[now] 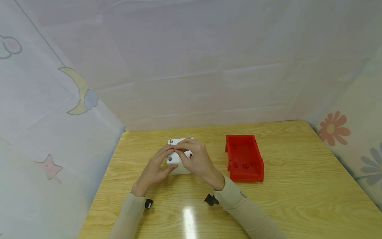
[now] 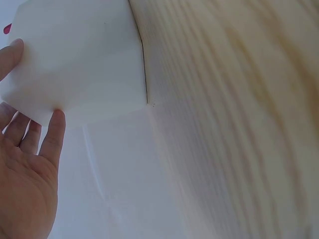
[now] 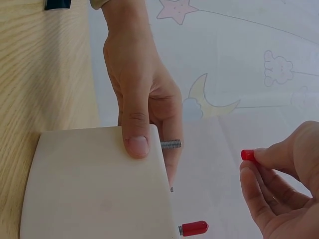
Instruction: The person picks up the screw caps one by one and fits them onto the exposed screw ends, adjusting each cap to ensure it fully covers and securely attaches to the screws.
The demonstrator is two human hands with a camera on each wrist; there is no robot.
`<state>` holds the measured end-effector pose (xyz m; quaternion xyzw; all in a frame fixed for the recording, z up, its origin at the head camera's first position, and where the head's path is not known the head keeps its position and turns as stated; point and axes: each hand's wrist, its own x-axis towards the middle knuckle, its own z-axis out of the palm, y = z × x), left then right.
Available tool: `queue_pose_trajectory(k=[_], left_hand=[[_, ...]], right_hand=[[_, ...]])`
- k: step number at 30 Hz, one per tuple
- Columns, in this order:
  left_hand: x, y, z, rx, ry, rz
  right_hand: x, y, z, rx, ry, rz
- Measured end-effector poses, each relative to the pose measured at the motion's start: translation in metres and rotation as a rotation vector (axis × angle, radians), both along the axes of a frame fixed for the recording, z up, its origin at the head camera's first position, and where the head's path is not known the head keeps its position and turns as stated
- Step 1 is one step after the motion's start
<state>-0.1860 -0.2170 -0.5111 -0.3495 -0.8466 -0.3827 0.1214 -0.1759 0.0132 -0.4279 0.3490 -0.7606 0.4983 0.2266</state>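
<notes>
A white block [image 1: 180, 170] stands on the table with metal screws [image 3: 171, 144] sticking out of its top. One screw wears a red cap [image 3: 194, 228]. My left hand [image 1: 155, 171] grips the block at its left side, thumb on the near face and fingers around the far side. Above the block, my right hand [image 1: 198, 159] pinches a small red cap [image 3: 247, 155] between thumb and forefinger. In the right wrist view this cap is apart from the screws. The left wrist view shows the block's side and the left fingers [image 2: 52, 134] touching it.
A red bin [image 1: 244, 152] stands to the right of the block, with several red caps [image 1: 245, 166] lying in its near end. The wooden table [image 1: 298, 186] meets a printed cloth wall [image 1: 209, 83] at the back. Black wrist devices [image 1: 212, 199] show below both sleeves.
</notes>
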Motion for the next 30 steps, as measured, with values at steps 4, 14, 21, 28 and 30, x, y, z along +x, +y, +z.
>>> queue_pose_trajectory(k=[4, 14, 21, 28, 30], left_hand=[[0.001, 0.000, 0.001, -0.004, -0.009, 0.006], [0.000, 0.001, 0.001, -0.015, -0.013, 0.025], [0.000, 0.000, -0.002, -0.013, 0.006, 0.023], [0.001, -0.001, -0.001, -0.012, 0.006, 0.023], [0.000, -0.001, -0.001, -0.012, 0.005, 0.022]], right_hand=[[-0.001, 0.000, -0.002, -0.011, 0.018, 0.005], [-0.003, -0.001, -0.006, -0.025, 0.015, 0.011], [-0.005, -0.003, -0.009, -0.026, 0.036, 0.019], [-0.006, -0.006, -0.011, -0.035, 0.037, 0.032], [-0.006, -0.007, -0.011, -0.046, 0.041, 0.041]])
